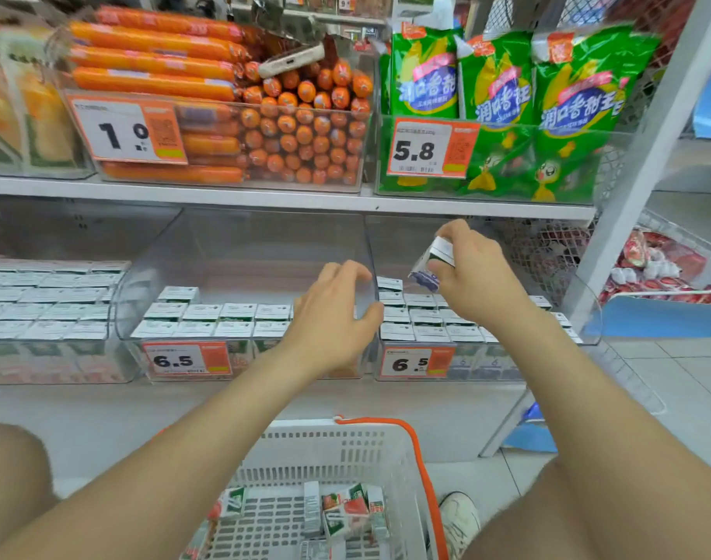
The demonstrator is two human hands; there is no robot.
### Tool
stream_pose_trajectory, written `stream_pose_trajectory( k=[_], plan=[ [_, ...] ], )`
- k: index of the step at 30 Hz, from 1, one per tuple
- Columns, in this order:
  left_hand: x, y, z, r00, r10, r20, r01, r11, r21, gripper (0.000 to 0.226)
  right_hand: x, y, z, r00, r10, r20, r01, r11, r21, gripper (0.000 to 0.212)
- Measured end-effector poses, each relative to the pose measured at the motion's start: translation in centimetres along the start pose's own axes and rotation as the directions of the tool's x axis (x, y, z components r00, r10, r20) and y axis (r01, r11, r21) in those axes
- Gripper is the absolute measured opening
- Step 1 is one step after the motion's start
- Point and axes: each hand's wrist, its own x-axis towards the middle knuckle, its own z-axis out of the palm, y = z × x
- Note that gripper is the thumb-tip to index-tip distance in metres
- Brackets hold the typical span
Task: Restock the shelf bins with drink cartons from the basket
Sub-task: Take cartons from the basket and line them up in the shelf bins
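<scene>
One blurred carton (pixel 432 262) gripped in right hand (pixel 473 276) over right bin (pixel 594 317), left hand (pixel 333 313) loosely open, empty, basket (pixel 325 432) cut off

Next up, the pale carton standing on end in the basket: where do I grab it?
Pinch the pale carton across its narrow width near the top end, coming straight down from above. It stands clear of the cartons lying beside it, and the basket walls likely block a sideways reach.

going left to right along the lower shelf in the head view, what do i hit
far-left carton bin → middle bin's 6.5 price tag → left hand → right hand gripping a carton → mesh side panel → red packets
</scene>
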Motion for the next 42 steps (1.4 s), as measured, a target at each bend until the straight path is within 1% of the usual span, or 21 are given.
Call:
stream_pose_trajectory(
  k=[3,5,8,11,14,19,23,25,28,29,31,32,33,34,36,37,38,39,40,41,42],
  plan=[
    [0.7,0.2,2.0,0.998,-0.021,0.059,0.013,0.991,0.131,0.063,1.8,2.1,1.2,0.998,-0.034,0.059,0.045,0.982,-0.185,0.044],
    [0.8,-0.3,3.1,0.997,-0.002,0.079,-0.01,0.989,0.148,0.067,3.0,3.0,2.3,0.995,-0.053,0.083,0.073,0.966,-0.249,0.048],
    [0.9,-1.5,4.1,0.997,0.026,0.069,-0.033,0.995,0.094,0.069,5.1,3.8,4.3,0.991,-0.019,0.134,0.049,0.973,-0.225,0.046],
    [1.1,-2.4,4.4,0.997,0.044,0.062,-0.049,0.995,0.086,0.075,7.0,4.3,6.5,0.961,0.053,0.271,-0.007,0.986,-0.168,0.051],
    [1.3,-2.8,4.4,0.997,0.044,0.059,-0.047,0.997,0.056,0.077,8.2,4.5,7.4,0.923,0.055,0.38,0.002,0.989,-0.147,0.053],
    [1.4,-3.1,4.3,0.996,0.068,0.06,-0.07,0.997,0.043,0.076,8.9,5.7,7.2,0.883,0.042,0.467,0.028,0.99,-0.141,0.049],
    [1.2,-2.9,4.0,0.994,0.082,0.071,-0.084,0.996,0.024,0.077,8.1,6.0,7.0,0.842,0.06,0.536,0.002,0.994,-0.114,0.047],
    [1.3,-2.8,3.7,0.992,0.1,0.071,-0.099,0.995,-0.026,0.075,7.1,5.7,6.7,0.847,0.065,0.527,-0.004,0.993,-0.117,0.05],
    [1.2,-2.9,3.4,0.992,0.082,0.096,-0.076,0.995,-0.061,0.076,5.2,4.8,5.8,0.889,0.084,0.451,-0.005,0.984,-0.175,0.053],
    [1.0,-2.9,3.4,0.993,0.076,0.092,-0.071,0.996,-0.046,0.073,4.5,4.1,5.1,0.909,0.057,0.412,0.022,0.983,-0.184,0.051],
    [0.3,-3.1,3.2,0.995,0.097,0.026,-0.097,0.995,-0.008,0.058,3.0,1.6,3.1,0.951,-0.072,0.299,0.119,0.983,-0.141,0.045],
    [-0.4,-3.3,3.0,0.988,0.152,-0.041,-0.151,0.988,0.015,0.048,1.8,0.0,2.1,0.96,-0.136,0.245,0.16,0.984,-0.081,0.041],
    [-1.2,-3.5,2.7,0.967,0.227,-0.116,-0.223,0.974,0.049,0.037,0.3,-1.9,1.0,0.955,-0.19,0.228,0.197,0.98,-0.006,0.038],
    [-2.2,-3.7,2.3,0.934,0.304,-0.188,-0.294,0.953,0.08,0.026,-1.4,-3.8,0.0,0.939,-0.237,0.251,0.227,0.971,0.067,0.036],
    [-4.7,-4.3,1.6,0.88,0.401,-0.254,-0.387,0.916,0.105,0.01,-4.8,-6.9,-0.5,0.862,-0.301,0.407,0.265,0.953,0.144,0.03],
    [-6.1,-4.8,1.3,0.879,0.413,-0.237,-0.4,0.911,0.102,0.005,-6.1,-8.0,0.0,0.804,-0.317,0.503,0.291,0.948,0.133,0.025],
    [-7.4,-5.5,1.2,0.898,0.399,-0.182,-0.385,0.916,0.11,0.001,-7.0,-8.5,1.1,0.74,-0.316,0.594,0.324,0.941,0.097,0.021],
    [-8.7,-6.4,1.4,0.93,0.356,-0.089,-0.342,0.929,0.139,0.005,-7.7,-9.0,2.5,0.674,-0.288,0.681,0.348,0.936,0.051,0.02],
    [-9.9,-7.6,1.7,0.959,0.28,0.046,-0.284,0.942,0.179,0.012,-8.5,-9.2,4.1,0.605,-0.236,0.761,0.362,0.932,0.002,0.024],
    [-10.7,-8.9,2.0,0.962,0.169,0.215,-0.214,0.954,0.21,0.019,-9.2,-9.2,5.8,0.537,-0.182,0.824,0.38,0.924,-0.043,0.029],
    [-11.6,-10.3,2.5,0.919,0.046,0.391,-0.145,0.963,0.227,0.023,-10.1,-9.1,7.6,0.479,-0.138,0.867,0.403,0.912,-0.078,0.032]
  ],
)
